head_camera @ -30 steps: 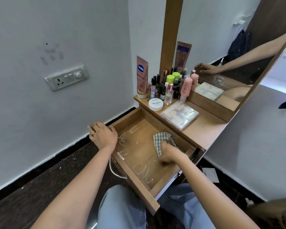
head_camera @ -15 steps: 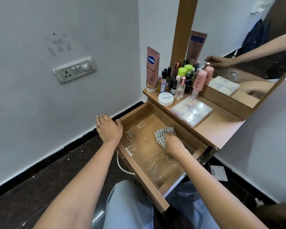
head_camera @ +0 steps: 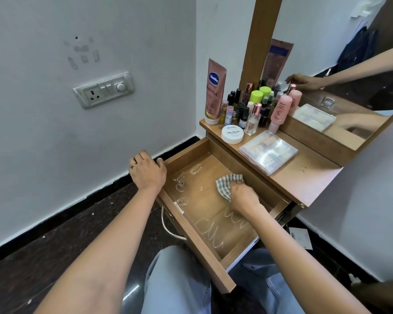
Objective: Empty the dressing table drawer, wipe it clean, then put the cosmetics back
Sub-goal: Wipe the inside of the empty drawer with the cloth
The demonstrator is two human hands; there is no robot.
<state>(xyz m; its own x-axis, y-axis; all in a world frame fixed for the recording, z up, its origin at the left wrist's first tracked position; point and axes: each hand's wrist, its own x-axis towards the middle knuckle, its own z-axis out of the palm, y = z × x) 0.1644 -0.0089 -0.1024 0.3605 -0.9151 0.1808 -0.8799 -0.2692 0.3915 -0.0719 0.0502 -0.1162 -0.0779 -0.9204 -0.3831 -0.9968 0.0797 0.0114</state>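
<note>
Wiping is the step in hand: the drawer (head_camera: 216, 268) is pulled fully out from under the dressing table top (head_camera: 304, 177) and nothing is held in it but the cloth, so the emptying is judged done and the putting back not yet begun. A checked cloth (head_camera: 227, 183) is pressed flat on the drawer floor toward the back right part, under the right hand (head_camera: 242, 196), whose fingers are curled down and bunched over the cloth's near edge. The drawer's left front corner is gripped by the left hand (head_camera: 149, 172), fingers closed over the rim, so that the drawer is steadied. White smeared streaks (head_camera: 210, 234) are seen on the drawer floor along its front part and near its left wall, and these are judged not yet wiped. The cosmetics are stood behind the drawer on the table top: a tall tube (head_camera: 214, 92), a cluster of small bottles (head_camera: 247, 108), a pink bottle (head_camera: 279, 109), a round white jar (head_camera: 232, 134) and a clear flat case (head_camera: 268, 151). For the next move, the cloth is best drawn forward across the streaks with steady downward pressure while the corner is held
</note>
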